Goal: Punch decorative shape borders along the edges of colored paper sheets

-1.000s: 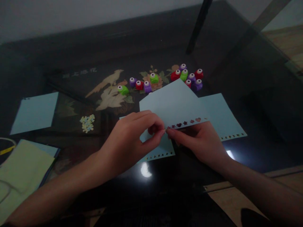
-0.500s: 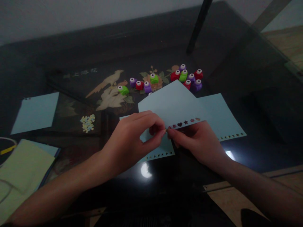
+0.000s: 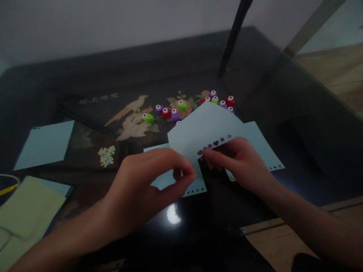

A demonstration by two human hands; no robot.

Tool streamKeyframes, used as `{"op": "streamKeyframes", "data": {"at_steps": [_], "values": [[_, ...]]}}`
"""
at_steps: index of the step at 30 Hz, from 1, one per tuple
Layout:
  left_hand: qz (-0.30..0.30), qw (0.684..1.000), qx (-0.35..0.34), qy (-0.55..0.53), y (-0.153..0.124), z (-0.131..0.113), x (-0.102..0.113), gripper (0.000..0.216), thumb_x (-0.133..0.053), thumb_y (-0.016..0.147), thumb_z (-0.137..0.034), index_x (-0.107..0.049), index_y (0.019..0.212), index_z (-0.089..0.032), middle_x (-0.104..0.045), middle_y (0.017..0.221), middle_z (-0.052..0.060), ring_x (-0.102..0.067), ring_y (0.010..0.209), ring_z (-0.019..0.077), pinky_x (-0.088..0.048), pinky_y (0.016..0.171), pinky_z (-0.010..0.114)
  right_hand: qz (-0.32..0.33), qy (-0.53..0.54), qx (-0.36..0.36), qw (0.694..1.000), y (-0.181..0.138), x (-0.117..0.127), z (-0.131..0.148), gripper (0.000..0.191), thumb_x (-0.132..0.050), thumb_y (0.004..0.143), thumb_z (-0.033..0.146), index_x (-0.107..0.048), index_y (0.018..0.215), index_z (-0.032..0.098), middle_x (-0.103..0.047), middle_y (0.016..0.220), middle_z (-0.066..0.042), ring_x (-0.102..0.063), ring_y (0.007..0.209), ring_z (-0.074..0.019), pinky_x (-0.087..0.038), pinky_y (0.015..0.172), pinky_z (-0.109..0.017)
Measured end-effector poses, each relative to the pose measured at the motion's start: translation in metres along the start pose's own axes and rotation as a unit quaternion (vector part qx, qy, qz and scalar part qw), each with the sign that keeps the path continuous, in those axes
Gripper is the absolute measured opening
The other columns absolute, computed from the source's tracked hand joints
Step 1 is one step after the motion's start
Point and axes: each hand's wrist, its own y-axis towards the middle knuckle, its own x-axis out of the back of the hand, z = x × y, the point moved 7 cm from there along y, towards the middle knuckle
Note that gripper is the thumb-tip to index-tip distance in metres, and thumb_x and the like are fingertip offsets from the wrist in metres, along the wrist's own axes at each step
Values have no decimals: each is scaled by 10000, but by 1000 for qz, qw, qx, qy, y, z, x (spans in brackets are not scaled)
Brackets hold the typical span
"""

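Observation:
My right hand (image 3: 241, 164) pinches the lower edge of a light blue paper sheet (image 3: 204, 126), held tilted above the table. That edge has a row of punched hearts and stars. My left hand (image 3: 147, 185) hovers just left of it and below, thumb and forefinger pressed together in a pinch; what lies between them is too small to see. Two more light blue sheets lie flat under the hands, one (image 3: 262, 141) to the right and one (image 3: 166, 180) to the left, both with punched lower edges.
Several small red, green and purple paper punches (image 3: 181, 105) stand behind the sheet on the dark glass table (image 3: 297, 158). A little heap of punched bits (image 3: 106, 155), another blue sheet (image 3: 45, 145) and green paper (image 3: 25, 211) lie to the left. A dark pole (image 3: 231, 41) rises behind.
My left hand has let go of the sheet's edge and drawn back toward me, still pinched. The right hand keeps the sheet, now tilted more steeply. The view has shifted slightly.

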Motion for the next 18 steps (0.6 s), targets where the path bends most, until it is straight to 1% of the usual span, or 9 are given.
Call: {"op": "streamKeyframes", "data": {"at_steps": [2,4,7,11,15,18], "values": [[27,998,-27,-45,-6,-9,-4,107,-616,843,-108,-621,782,-195,-672,712,-51,-619,642,63,-467,636,153,-24,-8,38,999,2,10,13,131,-686,776,251,-644,666,194,-627,584,20,-595,567,-133,-478,533,-261],[64,994,-49,-73,-10,-15,-14,108,-608,847,-98,-625,794,-191,-675,717,-43,-623,654,68,-469,632,150,-52,-12,74,996,1,20,26,108,-694,767,217,-650,669,205,-630,591,25,-603,574,-135,-490,539,-261],[104,990,-63,-77,-11,-10,-34,109,-590,853,-99,-638,815,-190,-678,732,-26,-624,661,90,-475,630,172,-103,3,122,987,-6,38,41,96,-707,750,172,-666,677,219,-634,614,30,-592,563,-123,-489,527,-251],[137,989,-33,-49,3,19,-63,81,-602,853,-129,-658,814,-173,-678,735,-16,-620,663,102,-467,647,197,-150,10,167,974,-21,62,49,60,-727,747,187,-697,720,232,-651,658,22,-581,581,-128,-475,521,-267],[131,991,17,39,31,53,-79,46,-634,830,-165,-679,834,-175,-681,788,4,-620,719,145,-459,671,254,-199,43,187,961,-36,84,45,75,-746,713,177,-709,724,241,-649,694,19,-572,593,-129,-462,509,-271],[136,987,45,67,50,67,-87,67,-623,834,-186,-688,845,-174,-686,803,15,-623,720,158,-459,674,275,-231,61,182,954,-45,96,36,73,-763,701,203,-721,735,251,-636,714,6,-568,599,-139,-456,504,-287]]}}
